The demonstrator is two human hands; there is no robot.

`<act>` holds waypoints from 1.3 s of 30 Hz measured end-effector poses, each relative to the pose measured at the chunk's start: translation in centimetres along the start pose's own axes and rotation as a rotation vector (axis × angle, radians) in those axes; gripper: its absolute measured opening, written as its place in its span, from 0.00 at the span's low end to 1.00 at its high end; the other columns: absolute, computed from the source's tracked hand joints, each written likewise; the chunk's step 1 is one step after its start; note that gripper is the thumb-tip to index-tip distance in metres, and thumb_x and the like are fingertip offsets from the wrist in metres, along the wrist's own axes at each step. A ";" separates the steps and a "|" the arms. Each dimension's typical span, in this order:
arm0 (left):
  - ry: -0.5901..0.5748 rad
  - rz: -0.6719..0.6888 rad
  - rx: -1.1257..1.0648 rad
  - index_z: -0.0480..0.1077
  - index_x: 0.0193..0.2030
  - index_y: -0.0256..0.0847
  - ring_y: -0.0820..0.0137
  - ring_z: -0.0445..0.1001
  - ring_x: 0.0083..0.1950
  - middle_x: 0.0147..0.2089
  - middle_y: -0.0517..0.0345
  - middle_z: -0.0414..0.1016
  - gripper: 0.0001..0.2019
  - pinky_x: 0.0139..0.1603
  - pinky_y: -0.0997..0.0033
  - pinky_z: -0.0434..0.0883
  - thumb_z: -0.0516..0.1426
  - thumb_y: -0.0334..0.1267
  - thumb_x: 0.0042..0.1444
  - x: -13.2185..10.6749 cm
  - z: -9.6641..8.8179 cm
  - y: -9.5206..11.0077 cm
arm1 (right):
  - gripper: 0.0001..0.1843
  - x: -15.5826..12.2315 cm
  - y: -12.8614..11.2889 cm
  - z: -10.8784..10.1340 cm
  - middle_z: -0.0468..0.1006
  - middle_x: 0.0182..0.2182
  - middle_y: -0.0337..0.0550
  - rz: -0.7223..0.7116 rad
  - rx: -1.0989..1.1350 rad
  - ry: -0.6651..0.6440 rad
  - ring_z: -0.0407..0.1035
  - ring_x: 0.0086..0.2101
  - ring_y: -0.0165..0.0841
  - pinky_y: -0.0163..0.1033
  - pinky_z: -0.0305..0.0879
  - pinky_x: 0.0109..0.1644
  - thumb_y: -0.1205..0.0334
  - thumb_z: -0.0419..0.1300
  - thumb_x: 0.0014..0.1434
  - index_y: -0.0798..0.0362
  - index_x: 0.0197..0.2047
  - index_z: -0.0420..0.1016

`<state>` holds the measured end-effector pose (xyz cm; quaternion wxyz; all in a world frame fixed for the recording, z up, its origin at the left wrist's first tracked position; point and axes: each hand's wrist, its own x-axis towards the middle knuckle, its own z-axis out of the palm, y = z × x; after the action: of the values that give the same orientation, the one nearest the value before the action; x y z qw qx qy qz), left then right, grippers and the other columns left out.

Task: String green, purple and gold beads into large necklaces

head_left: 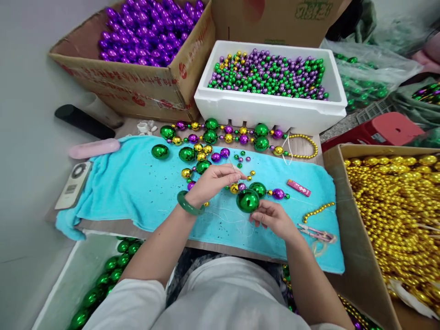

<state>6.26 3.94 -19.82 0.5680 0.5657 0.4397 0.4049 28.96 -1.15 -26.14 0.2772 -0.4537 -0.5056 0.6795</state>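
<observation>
My left hand (220,179), a green bangle on its wrist, is pinched around a thin, pale needle-like strand above the towel. Close by, my right hand (271,219) has its fingers curled against the underside of a large shiny green bead (247,200). Another green bead (257,189) sits just behind it, in line with a purple bead (278,194). Pale thread (237,221) lies loosely on the blue towel (134,183) below my hands. Loose purple beads (216,157) and small gold beads (252,173) rest beyond my left hand.
A finished-looking bead string (210,136) lies along the back. Behind it stand a white foam box (268,107) of small beads and a carton (120,89) of purple ones. Pliers (318,233) and a pink packet (299,187) lie right, beside a carton (364,238) of gold strings.
</observation>
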 end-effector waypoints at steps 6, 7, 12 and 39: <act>0.043 -0.091 0.007 0.78 0.35 0.37 0.74 0.72 0.29 0.28 0.56 0.76 0.12 0.28 0.75 0.69 0.59 0.44 0.56 -0.2 0.8 0.7 | 0.17 0.5 -1.5 0.3 0.77 0.29 0.41 -0.159 -0.158 0.253 0.62 0.23 0.28 0.36 0.60 0.26 0.52 0.66 0.51 0.52 0.43 0.78; 0.052 -0.081 -0.004 0.77 0.35 0.37 0.74 0.72 0.28 0.28 0.57 0.76 0.12 0.28 0.75 0.69 0.59 0.45 0.56 -0.2 1.0 0.7 | 0.17 0.8 -1.8 0.8 0.79 0.33 0.43 -0.179 -0.103 0.243 0.63 0.23 0.28 0.36 0.62 0.27 0.52 0.66 0.51 0.52 0.42 0.77; 0.149 -0.012 -0.074 0.76 0.38 0.37 0.74 0.73 0.30 0.32 0.56 0.76 0.13 0.29 0.73 0.71 0.58 0.46 0.57 -0.1 1.6 0.8 | 0.15 2.0 -2.4 2.9 0.75 0.21 0.40 -0.105 0.020 0.197 0.63 0.20 0.28 0.34 0.60 0.22 0.49 0.65 0.49 0.53 0.30 0.74; 0.483 -0.346 0.816 0.75 0.41 0.37 0.55 0.74 0.50 0.44 0.43 0.78 0.13 0.52 0.59 0.68 0.65 0.39 0.48 4.8 -7.8 -4.8 | 0.14 -0.1 -1.4 1.5 0.67 0.16 0.36 -0.162 0.094 0.175 0.59 0.18 0.27 0.33 0.53 0.20 0.50 0.65 0.54 0.53 0.33 0.75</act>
<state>0.02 10.58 -24.59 0.2414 0.5508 0.7683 0.2192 27.53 -1.37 -24.66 0.3953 -0.4556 -0.4822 0.6354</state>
